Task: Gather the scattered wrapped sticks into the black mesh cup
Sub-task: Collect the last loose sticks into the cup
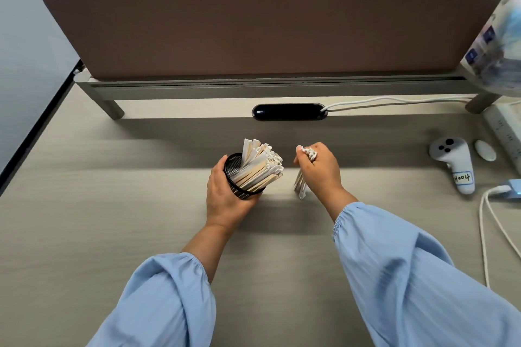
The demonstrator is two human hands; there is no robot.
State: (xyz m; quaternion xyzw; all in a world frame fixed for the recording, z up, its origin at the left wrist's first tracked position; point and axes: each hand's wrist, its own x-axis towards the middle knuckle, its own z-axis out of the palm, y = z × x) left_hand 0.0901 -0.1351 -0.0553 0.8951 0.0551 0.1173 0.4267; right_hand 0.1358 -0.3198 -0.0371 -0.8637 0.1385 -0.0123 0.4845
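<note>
My left hand (pixel 225 197) grips the black mesh cup (pixel 235 175) from the left and below, at the middle of the desk. The cup tilts to the right and holds a thick bunch of paper-wrapped wooden sticks (pixel 258 163) that fan out over its rim. To the right, my right hand (pixel 318 169) is closed around a small upright bundle of wrapped sticks (pixel 300 184). Their white wrapper tips stick out above the fist, and their lower ends touch or nearly touch the desk. The bundle stands a short way from the cup.
A brown partition panel (pixel 267 25) stands on a raised shelf at the back, with a black cable grommet (pixel 289 112) below it. At the right lie a white VR controller (pixel 454 158), a small white oval object (pixel 485 150), a power strip (pixel 504 129) and white cables (pixel 486 234). A person sits behind the panel.
</note>
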